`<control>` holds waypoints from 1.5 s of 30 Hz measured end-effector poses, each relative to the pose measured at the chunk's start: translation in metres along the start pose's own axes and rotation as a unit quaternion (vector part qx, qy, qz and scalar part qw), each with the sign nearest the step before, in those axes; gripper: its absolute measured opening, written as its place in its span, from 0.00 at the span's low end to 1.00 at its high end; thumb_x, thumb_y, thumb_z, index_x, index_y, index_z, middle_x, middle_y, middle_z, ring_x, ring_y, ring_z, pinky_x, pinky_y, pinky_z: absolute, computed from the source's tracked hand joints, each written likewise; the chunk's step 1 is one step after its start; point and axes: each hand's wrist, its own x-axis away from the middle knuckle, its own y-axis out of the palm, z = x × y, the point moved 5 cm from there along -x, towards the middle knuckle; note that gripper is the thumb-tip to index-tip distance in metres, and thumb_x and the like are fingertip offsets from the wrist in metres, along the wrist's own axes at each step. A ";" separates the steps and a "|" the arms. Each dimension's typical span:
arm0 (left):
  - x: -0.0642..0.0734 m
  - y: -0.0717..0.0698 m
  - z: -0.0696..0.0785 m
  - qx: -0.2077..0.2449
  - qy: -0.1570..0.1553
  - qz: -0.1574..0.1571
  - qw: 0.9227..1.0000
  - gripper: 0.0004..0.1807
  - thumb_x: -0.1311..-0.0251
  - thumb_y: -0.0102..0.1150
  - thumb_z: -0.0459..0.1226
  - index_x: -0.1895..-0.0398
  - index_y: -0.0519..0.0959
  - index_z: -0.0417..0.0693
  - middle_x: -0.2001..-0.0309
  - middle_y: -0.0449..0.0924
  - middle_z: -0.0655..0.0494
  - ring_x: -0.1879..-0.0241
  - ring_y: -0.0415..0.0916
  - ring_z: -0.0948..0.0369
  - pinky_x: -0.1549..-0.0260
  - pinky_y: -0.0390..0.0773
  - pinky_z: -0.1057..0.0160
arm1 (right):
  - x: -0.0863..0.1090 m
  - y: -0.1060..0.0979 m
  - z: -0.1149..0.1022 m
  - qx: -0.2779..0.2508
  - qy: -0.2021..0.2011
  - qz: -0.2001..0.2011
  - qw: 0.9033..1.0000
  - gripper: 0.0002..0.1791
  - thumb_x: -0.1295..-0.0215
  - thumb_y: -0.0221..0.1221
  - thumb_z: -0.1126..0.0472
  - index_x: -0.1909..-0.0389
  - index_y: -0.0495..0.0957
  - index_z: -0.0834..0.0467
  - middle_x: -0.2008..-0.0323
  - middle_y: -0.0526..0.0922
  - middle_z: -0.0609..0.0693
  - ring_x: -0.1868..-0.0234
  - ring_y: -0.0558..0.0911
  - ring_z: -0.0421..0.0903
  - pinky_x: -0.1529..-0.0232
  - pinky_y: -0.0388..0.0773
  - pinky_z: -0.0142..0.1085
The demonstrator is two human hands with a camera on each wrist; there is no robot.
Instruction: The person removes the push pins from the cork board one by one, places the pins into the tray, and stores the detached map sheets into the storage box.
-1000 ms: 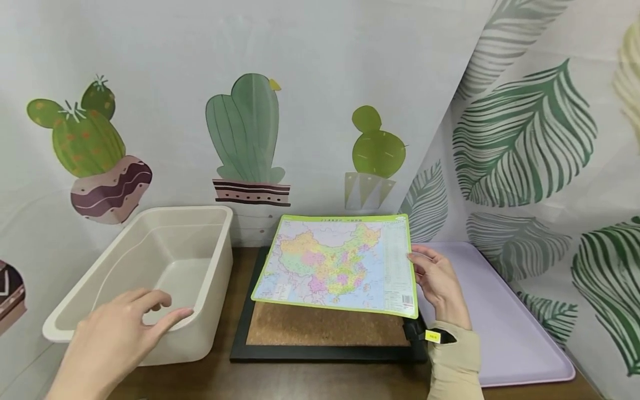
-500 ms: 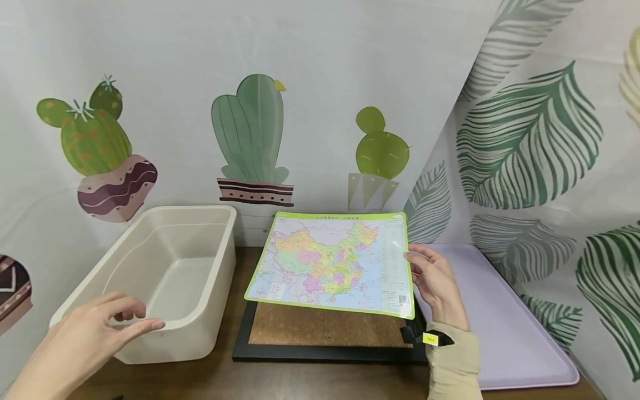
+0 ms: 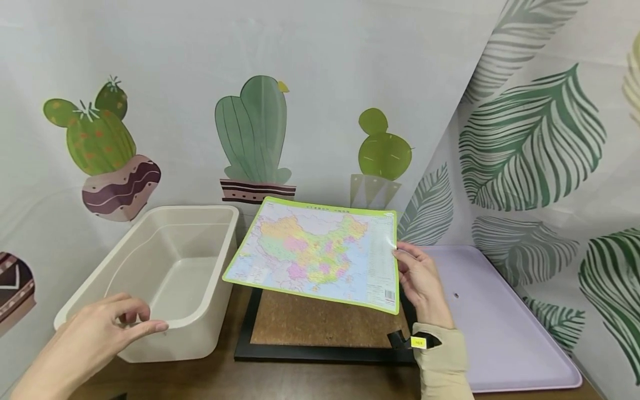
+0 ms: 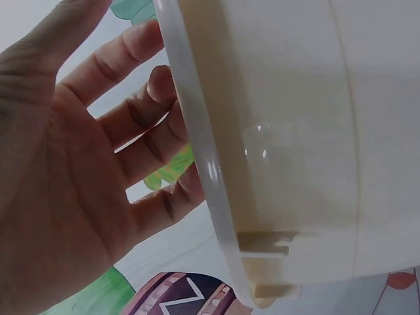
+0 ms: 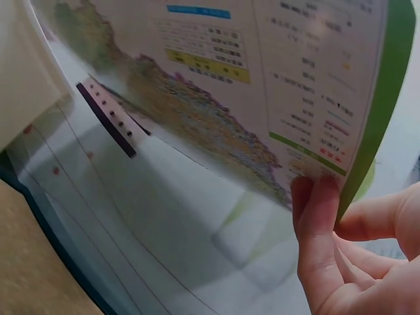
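Observation:
A thin map sheet (image 3: 310,250) with a green border is held in the air, tilted, above a black-framed cork board (image 3: 325,322). My right hand (image 3: 422,280) pinches its right edge between thumb and fingers. In the right wrist view the printed underside of the map sheet (image 5: 197,92) shows, with fingertips against it near the green edge. On the left, my left hand (image 3: 95,333) hovers at the near rim of a beige plastic basin (image 3: 150,244), fingers loosely bent. From the left wrist, those fingers lie close to the basin's rim (image 4: 197,125); whether they touch it, I cannot tell.
A pale purple tray (image 3: 505,322) lies at the right, with a small dark speck on it. The brown table (image 3: 280,380) shows along the front. A cloth printed with cacti and leaves (image 3: 320,66) hangs close behind everything.
My right hand has carried the map sheet leftwards and slightly up, exposing more of the tray and cork board. The left hand has shifted a little left and down beside the basin.

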 end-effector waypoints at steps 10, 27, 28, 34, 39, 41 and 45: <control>-0.002 0.003 -0.003 -0.005 0.017 0.006 1.000 0.17 0.59 0.78 0.49 0.82 0.73 0.75 0.75 0.66 0.80 0.75 0.64 0.75 0.79 0.64 0.67 | 0.006 0.024 0.011 -0.021 0.008 -0.009 1.000 0.08 0.32 0.55 0.73 0.54 0.75 0.62 0.66 0.86 0.52 0.71 0.85 0.44 0.74 0.80 0.31; -0.004 0.005 0.000 -0.006 0.013 -0.004 1.000 0.18 0.57 0.77 0.51 0.83 0.71 0.76 0.77 0.65 0.79 0.76 0.63 0.75 0.80 0.63 0.67 | 0.012 0.076 0.030 0.010 -0.002 -0.052 0.999 0.14 0.32 0.54 0.73 0.46 0.71 0.69 0.65 0.83 0.55 0.71 0.85 0.45 0.73 0.80 0.33; -0.003 0.005 0.000 -0.007 0.014 -0.004 1.000 0.18 0.57 0.76 0.50 0.82 0.71 0.76 0.77 0.65 0.79 0.76 0.63 0.75 0.80 0.62 0.67 | 0.011 0.080 0.030 0.015 -0.003 -0.056 0.998 0.15 0.32 0.54 0.73 0.46 0.71 0.69 0.64 0.83 0.55 0.70 0.85 0.45 0.73 0.80 0.33; 0.004 0.005 0.000 -0.007 0.009 -0.008 1.000 0.17 0.57 0.76 0.50 0.80 0.72 0.76 0.76 0.65 0.80 0.75 0.64 0.76 0.79 0.63 0.67 | 0.009 0.103 0.029 0.037 0.005 -0.071 0.997 0.15 0.32 0.54 0.72 0.46 0.71 0.68 0.64 0.84 0.55 0.71 0.84 0.44 0.73 0.79 0.31; 0.005 0.004 -0.003 -0.004 -0.011 -0.021 1.000 0.15 0.56 0.76 0.51 0.79 0.74 0.76 0.76 0.66 0.79 0.74 0.65 0.75 0.78 0.64 0.66 | 0.010 0.124 0.026 0.055 0.002 -0.081 0.995 0.14 0.34 0.55 0.73 0.48 0.73 0.68 0.63 0.85 0.57 0.71 0.84 0.44 0.74 0.78 0.30; 0.004 0.005 -0.003 -0.005 -0.011 -0.023 1.000 0.15 0.56 0.76 0.51 0.79 0.75 0.76 0.76 0.66 0.79 0.74 0.65 0.75 0.79 0.64 0.66 | 0.010 0.133 0.024 0.068 -0.002 -0.089 0.994 0.15 0.34 0.55 0.73 0.47 0.73 0.69 0.61 0.85 0.59 0.70 0.84 0.44 0.73 0.79 0.30; 0.002 0.006 -0.001 -0.007 0.002 -0.016 1.000 0.16 0.57 0.77 0.51 0.80 0.74 0.77 0.76 0.65 0.80 0.75 0.64 0.75 0.79 0.63 0.66 | 0.009 0.154 0.022 0.089 -0.007 -0.106 0.990 0.14 0.34 0.55 0.72 0.47 0.73 0.68 0.62 0.85 0.60 0.72 0.83 0.43 0.74 0.79 0.31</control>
